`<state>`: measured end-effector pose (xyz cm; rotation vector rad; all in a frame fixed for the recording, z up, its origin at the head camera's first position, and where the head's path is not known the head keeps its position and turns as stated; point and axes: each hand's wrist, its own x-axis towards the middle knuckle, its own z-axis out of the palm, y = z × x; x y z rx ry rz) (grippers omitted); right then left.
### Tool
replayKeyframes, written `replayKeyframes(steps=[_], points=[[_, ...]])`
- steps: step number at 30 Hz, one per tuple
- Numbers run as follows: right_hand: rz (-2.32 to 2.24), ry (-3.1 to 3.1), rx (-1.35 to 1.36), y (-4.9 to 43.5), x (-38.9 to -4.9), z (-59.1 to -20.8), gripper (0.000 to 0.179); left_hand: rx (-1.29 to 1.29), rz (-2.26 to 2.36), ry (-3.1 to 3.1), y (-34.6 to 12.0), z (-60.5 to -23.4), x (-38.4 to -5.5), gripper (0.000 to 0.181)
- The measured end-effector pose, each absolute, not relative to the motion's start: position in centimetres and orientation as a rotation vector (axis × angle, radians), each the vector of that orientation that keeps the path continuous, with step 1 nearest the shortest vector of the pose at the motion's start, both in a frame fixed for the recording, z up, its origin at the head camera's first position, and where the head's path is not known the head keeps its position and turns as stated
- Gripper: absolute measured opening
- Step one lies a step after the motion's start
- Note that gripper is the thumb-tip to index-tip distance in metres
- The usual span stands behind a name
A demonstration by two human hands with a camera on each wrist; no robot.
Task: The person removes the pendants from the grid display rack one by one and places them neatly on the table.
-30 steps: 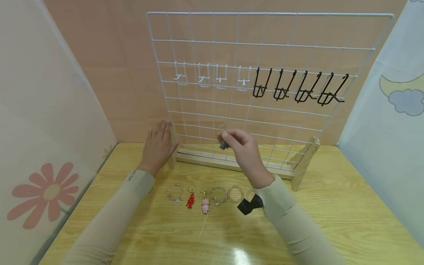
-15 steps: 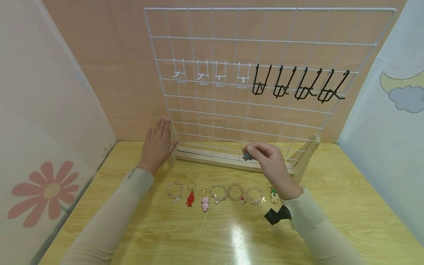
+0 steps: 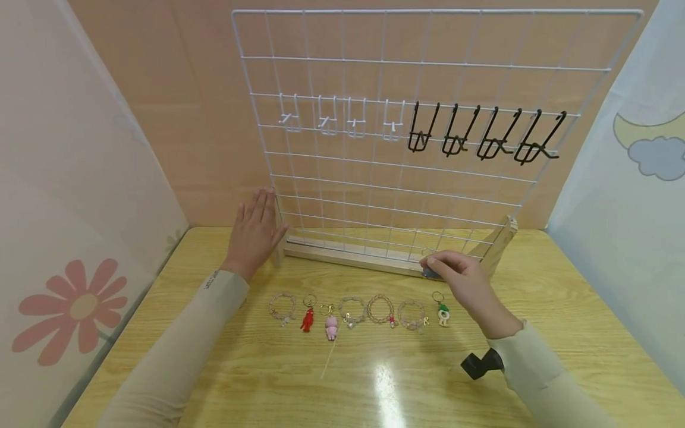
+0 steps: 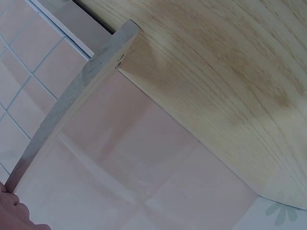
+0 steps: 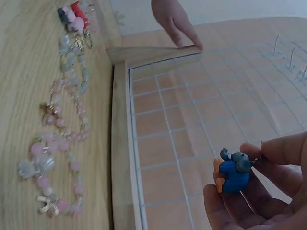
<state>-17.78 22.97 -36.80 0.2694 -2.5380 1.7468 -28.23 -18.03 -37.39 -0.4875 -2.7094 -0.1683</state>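
My right hand (image 3: pixel 468 291), low in front of the wire grid's right half, pinches a keychain (image 5: pixel 235 175) between thumb and fingers. The charm is a small blue and grey animal figure with orange feet; its chain runs up to the thumb. In the head view the hand hides much of the charm. My left hand (image 3: pixel 253 238) rests with straight fingers against the left wooden upright (image 4: pixel 72 105) of the stand. White wire grid (image 3: pixel 382 60) rises from the stand's wooden base (image 3: pixel 348 255).
White hooks (image 3: pixel 355 123) and black hooks (image 3: pixel 455 145) hang on the grid. Before it on the table lies a row: bracelets (image 3: pixel 379 295), a red keychain (image 3: pixel 307 321), a pink figure keychain (image 3: pixel 332 327) and a green-and-white keychain (image 3: pixel 443 317).
My right hand has moved right and down, carrying the blue keychain, and uncovered the table items at the row's right end. My left hand has stayed at the upright.
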Motion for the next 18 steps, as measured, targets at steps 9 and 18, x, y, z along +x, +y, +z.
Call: replayKeyframes(steps=[9, 18], points=[[1.828, -2.588, 0.194, 24.0, -18.5, -39.1, 0.035, -0.491, -0.177, -2.709, -18.1, -37.5, -28.3, 0.081], [1.748, -2.789, 0.309, 24.2, -20.4, -41.9, 0.032, -0.489, -0.186, -2.718, -18.1, -37.4, -28.2, 0.081]])
